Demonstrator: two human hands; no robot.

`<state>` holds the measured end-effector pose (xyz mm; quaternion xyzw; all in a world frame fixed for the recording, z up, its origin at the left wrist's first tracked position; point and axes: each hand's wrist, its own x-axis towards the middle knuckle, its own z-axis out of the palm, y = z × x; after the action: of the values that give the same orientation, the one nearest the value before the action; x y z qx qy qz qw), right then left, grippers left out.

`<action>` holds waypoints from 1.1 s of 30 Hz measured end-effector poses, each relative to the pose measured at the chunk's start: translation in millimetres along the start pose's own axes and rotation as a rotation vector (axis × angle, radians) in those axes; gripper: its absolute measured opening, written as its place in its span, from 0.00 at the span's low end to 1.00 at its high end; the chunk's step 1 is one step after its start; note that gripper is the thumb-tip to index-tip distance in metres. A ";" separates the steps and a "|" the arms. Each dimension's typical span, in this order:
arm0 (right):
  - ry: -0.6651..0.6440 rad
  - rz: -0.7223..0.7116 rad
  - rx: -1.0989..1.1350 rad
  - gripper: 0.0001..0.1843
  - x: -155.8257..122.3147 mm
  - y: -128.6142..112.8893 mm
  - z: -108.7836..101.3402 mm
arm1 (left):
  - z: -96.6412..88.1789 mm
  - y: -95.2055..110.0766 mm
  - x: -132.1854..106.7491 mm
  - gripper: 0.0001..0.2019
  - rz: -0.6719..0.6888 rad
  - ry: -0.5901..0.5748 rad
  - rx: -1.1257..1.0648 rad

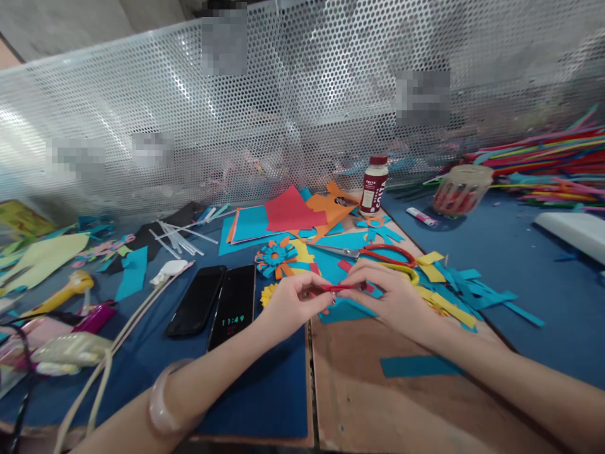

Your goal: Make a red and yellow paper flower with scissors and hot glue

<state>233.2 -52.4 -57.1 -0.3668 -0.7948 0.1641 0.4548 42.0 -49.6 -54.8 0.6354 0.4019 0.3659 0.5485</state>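
Note:
Between both hands, above the table's middle, is a small piece of red paper [336, 287], seen nearly edge-on. My left hand [295, 299] pinches its left end between thumb and fingers. The right end is pinched by my right hand [385, 293]. Just beyond the right hand lie red-handled scissors [362, 252], blades pointing left, and a yellow handle [407, 272] partly hidden by that hand. A blue and orange paper flower [275, 257] sits past the left hand, with a yellow paper flower [268, 294] partly behind it. Blue paper [347, 310] lies underneath.
Two phones [197, 301] lie left of my hands, near a white cord [127, 334]. Red paper sheets [293, 211] and a Costa bottle [375, 185] are at the back, before a perforated metal screen [293, 94]. Blue strips [482, 287], a glue stick [421, 216] and a jar [462, 190] are right.

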 end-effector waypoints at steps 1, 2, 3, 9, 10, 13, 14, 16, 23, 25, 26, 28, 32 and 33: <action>-0.003 0.007 0.000 0.02 0.0 0.0 0.1 | -0.2 -0.4 0.1 0.12 0.003 0.000 0.011; -0.005 0.011 0.002 0.02 0.1 0.0 0.1 | -0.5 -0.7 0.3 0.12 0.009 0.000 0.022; -0.007 0.014 0.004 0.02 0.2 0.0 0.1 | -0.8 -1.0 0.3 0.13 0.016 -0.001 0.030; -0.002 0.038 0.056 0.03 0.2 -0.2 0.0 | -0.6 0.4 -0.2 0.12 0.025 0.024 0.001; -0.001 0.049 0.069 0.03 0.1 0.0 0.0 | -0.5 1.1 -0.3 0.12 0.024 0.025 -0.003; -0.005 0.082 0.106 0.03 0.1 1.0 0.0 | -0.2 2.5 -0.5 0.12 0.023 0.026 -0.005; -0.009 0.092 0.116 0.04 0.3 1.2 0.0 | 0.0 2.5 -0.5 0.11 0.023 0.029 -0.007; -0.012 0.117 0.131 0.05 0.7 1.3 0.1 | 0.2 1.9 -0.4 0.11 0.024 0.033 -0.014; -0.024 0.243 0.205 0.08 0.8 -1.5 1.5 | 0.3 -0.9 0.4 0.10 0.059 0.036 -0.017; -0.033 0.262 0.222 0.08 0.3 -1.0 1.8 | 0.1 -0.8 0.6 0.10 0.066 0.044 -0.014; -0.039 0.263 0.225 0.09 0.0 -0.5 1.8 | -0.1 -0.6 0.6 0.10 0.069 0.051 -0.010; -0.046 0.258 0.218 0.09 -0.4 0.8 1.8 | -0.7 0.1 0.7 0.09 0.077 0.064 0.011; -0.037 0.257 0.235 0.08 0.0 1.1 1.5 | -2.0 0.7 1.1 0.08 0.097 0.083 0.052; -0.033 0.261 0.254 0.08 0.3 0.5 1.4 | -2.2 0.5 1.3 0.08 0.098 0.088 0.053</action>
<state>232.2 -51.7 -57.9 -0.4039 -0.7205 0.3267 0.4594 40.6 -47.6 -54.1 0.6518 0.4038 0.4091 0.4947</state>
